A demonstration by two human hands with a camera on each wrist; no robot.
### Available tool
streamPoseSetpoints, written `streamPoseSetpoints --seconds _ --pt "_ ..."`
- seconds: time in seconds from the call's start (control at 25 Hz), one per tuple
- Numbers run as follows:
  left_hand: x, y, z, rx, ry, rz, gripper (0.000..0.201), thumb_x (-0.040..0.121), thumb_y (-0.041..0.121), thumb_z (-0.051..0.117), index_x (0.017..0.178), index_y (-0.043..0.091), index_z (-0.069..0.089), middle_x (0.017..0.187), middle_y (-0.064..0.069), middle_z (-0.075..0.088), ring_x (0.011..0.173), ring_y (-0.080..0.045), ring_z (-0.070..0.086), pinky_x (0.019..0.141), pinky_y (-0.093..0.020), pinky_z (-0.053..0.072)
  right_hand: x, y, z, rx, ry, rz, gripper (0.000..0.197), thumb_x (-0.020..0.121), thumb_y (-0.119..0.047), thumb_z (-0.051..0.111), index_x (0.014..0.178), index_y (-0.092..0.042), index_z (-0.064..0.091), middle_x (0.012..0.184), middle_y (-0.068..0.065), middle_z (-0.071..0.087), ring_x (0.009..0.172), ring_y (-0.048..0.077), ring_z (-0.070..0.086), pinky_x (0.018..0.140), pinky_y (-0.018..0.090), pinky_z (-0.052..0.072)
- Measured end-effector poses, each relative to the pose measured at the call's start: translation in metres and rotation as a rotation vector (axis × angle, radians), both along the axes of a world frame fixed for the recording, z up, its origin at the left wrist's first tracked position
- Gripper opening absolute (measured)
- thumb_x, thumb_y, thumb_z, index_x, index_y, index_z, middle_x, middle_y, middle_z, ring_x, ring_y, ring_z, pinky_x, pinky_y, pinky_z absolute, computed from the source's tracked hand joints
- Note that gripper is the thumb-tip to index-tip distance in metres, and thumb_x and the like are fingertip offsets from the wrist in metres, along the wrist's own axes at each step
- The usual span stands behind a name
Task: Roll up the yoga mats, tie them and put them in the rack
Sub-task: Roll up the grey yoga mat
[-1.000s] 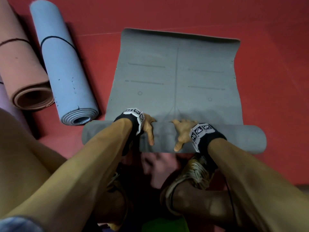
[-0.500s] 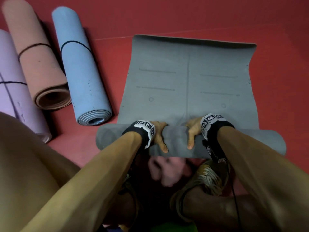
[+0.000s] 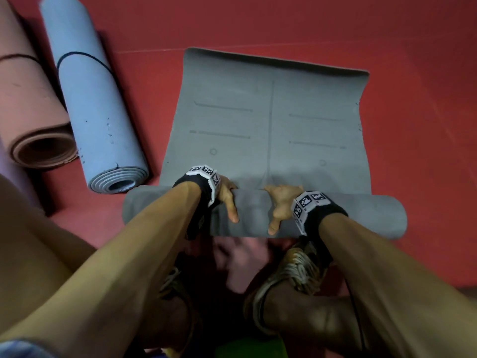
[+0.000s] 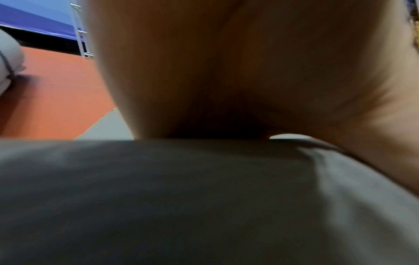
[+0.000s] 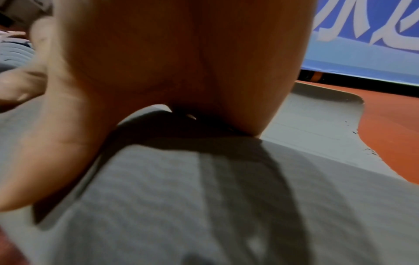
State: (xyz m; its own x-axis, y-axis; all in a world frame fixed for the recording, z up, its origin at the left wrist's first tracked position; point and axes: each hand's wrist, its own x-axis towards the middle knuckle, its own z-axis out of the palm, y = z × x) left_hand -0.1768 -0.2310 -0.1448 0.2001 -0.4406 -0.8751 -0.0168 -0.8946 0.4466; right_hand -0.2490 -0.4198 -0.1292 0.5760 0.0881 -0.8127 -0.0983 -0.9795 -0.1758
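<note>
2 hands clasp the rolled part of a grey yoga mat point(image 3: 263, 130) on a red floor point(image 3: 413, 42).

The left hand point(image 3: 227, 196) and right hand point(image 3: 280, 202) both curl over the roll, thumbs on its near side, fingers hidden behind. Left of it lie a tied blue mat point(image 3: 90, 104) and a tied pink mat point(image 3: 28, 104); a blue wall banner point(image 5: 362, 44) stands beyond.

A red floor point(image 3: 335, 27) fills the frame; a blue wall banner point(image 5: 362, 44) with white lettering hangs upper right.
</note>
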Motion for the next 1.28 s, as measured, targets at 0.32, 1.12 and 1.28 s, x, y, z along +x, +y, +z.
streamPoseSetpoints --seconds 0.32,1.12,1.28 --pt "-0.025 0.005 -0.007 -0.010 -0.365 -0.159 0.116 0.048 0.049 0.093 0.146 0.027 0.036 0.140 -0.002 0.050 0.129 -0.025 0.050 0.108 -0.041 0.041 0.038 -0.006 -0.007 0.107 0.256 -0.096 0.125 0.023 -0.032 0.096 0.139 -0.025 0.052 0.137 0.000 0.059 0.114 0.026 0.062 0.090 0.038 0.057" --pt "-0.015 0.000 -0.004 -0.013 -0.146 -0.033 0.099 0.054 0.032 0.095 0.139 0.024 0.046 0.130 0.001 0.060 0.121 -0.023 0.056 0.104 -0.040 0.046 0.031 -0.002 0.000 0.084 0.227 -0.051 0.107 0.029 -0.034 0.097 0.129 -0.025 0.060 0.119 -0.003 0.070 0.108 0.023 0.067 0.089 0.035 0.057" --pt "-0.027 0.003 -0.012 -0.026 -0.378 -0.150 0.122 0.039 0.053 0.093 0.143 0.028 0.037 0.134 -0.002 0.057 0.124 -0.024 0.055 0.105 -0.039 0.044 0.041 -0.005 -0.011 0.124 0.314 -0.077 0.132 0.020 -0.034 0.098 0.142 -0.020 0.049 0.136 0.004 0.061 0.119 0.027 0.062 0.093 0.040 0.056"
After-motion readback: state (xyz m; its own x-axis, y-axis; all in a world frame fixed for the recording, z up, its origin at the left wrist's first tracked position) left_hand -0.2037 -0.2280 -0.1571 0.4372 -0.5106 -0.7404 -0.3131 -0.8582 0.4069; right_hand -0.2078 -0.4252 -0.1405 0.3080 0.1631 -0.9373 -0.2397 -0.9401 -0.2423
